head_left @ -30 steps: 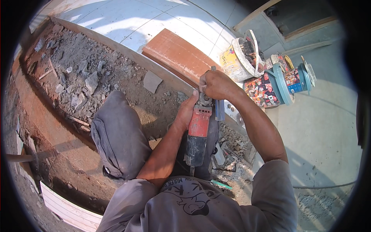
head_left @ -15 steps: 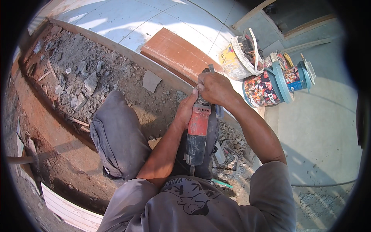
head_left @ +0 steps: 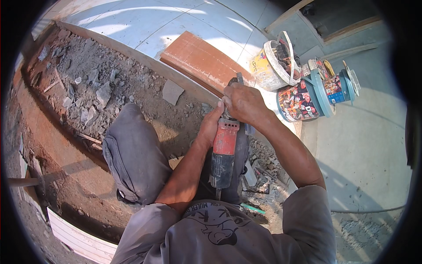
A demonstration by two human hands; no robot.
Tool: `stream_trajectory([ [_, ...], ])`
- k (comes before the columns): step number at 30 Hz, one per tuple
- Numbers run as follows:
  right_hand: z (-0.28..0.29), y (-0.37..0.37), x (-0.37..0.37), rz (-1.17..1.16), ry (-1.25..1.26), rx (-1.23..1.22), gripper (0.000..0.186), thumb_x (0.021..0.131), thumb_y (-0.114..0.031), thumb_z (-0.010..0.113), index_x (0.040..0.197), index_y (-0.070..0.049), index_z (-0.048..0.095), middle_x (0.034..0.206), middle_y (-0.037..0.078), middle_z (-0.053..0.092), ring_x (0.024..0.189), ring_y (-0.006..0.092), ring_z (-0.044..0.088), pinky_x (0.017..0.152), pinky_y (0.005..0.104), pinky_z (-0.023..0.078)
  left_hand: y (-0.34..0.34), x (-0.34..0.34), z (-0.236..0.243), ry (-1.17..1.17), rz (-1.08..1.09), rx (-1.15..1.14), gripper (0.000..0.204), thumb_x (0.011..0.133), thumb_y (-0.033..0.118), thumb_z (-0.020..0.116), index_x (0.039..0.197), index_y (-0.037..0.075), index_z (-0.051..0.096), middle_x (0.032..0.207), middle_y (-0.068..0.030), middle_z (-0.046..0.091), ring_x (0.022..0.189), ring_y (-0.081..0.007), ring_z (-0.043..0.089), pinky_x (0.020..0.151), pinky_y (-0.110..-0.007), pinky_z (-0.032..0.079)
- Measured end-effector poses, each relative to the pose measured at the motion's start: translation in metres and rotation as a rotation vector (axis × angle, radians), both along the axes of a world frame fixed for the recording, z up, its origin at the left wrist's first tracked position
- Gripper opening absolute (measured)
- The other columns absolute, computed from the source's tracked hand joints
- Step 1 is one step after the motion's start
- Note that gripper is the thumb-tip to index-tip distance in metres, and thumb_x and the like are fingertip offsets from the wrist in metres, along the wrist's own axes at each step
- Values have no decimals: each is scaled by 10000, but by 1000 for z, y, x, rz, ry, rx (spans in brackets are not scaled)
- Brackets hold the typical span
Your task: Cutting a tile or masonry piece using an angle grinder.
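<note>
A worn red and black angle grinder (head_left: pixel 225 143) points away from me, its cord end near my shirt. My left hand (head_left: pixel 211 125) is closed round the left side of its head, thumb up along it. My right hand (head_left: pixel 244 103) is wrapped over the far end of the head, fingers curled. A flat grey metal edge (head_left: pixel 240 78) sticks out beyond the right fingers, and more grey metal shows under that wrist. The hands hide most of the head, so I cannot tell exactly which part the right fingers grip.
Just past my hands, brown tiles (head_left: pixel 200 55) lie stacked on the white tiled floor (head_left: pixel 132 26). To their right stand a white bucket (head_left: pixel 268 68) and a blue-rimmed bucket (head_left: pixel 299 103). Broken rubble (head_left: pixel 99 90) fills the trench at left. A white strip (head_left: pixel 79 235) lies at lower left.
My right hand has shifted very slightly left at the grinder's head, and the grinder has moved a touch with it. The left hand stays nearly still.
</note>
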State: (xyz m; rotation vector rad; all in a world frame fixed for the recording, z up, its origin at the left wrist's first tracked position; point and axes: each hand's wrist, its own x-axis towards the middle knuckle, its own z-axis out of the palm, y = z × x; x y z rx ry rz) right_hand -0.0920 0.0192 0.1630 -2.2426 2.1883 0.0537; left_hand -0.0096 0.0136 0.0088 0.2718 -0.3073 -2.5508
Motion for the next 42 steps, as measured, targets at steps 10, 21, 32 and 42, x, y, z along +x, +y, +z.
stream_trajectory([
  [10, -3, -1, -6, -9, 21, 9, 126, 847, -158, 627, 894, -42, 635, 890, 166, 627, 869, 373, 637, 758, 468, 500, -1, 4, 0, -21, -24, -66, 501, 1009, 497, 447, 1178, 49, 594, 988, -94, 674, 817, -181, 677, 707, -333, 579],
  [21, -1, 5, -12, 84, 20, 27, 113, 871, -170, 613, 859, -61, 638, 861, 122, 574, 864, 332, 616, 743, 444, 492, -3, 6, 0, -52, -43, -90, 463, 1032, 472, 399, 1205, 82, 578, 1027, -70, 665, 871, -162, 666, 764, -325, 563],
  [32, 7, 1, -12, -43, -145, 94, 153, 814, -202, 660, 857, -56, 678, 860, 136, 624, 856, 326, 635, 770, 421, 501, -2, 5, -1, -44, -46, -111, 471, 1033, 469, 395, 1162, 58, 584, 988, -83, 663, 837, -173, 667, 732, -327, 568],
  [42, 11, -22, -18, -246, -201, 227, 170, 734, -125, 614, 843, -68, 731, 834, 186, 694, 862, 351, 673, 779, 437, 528, -1, 3, 4, -39, -35, -80, 539, 985, 514, 504, 1096, 1, 627, 935, -104, 682, 766, -177, 682, 664, -317, 575],
])
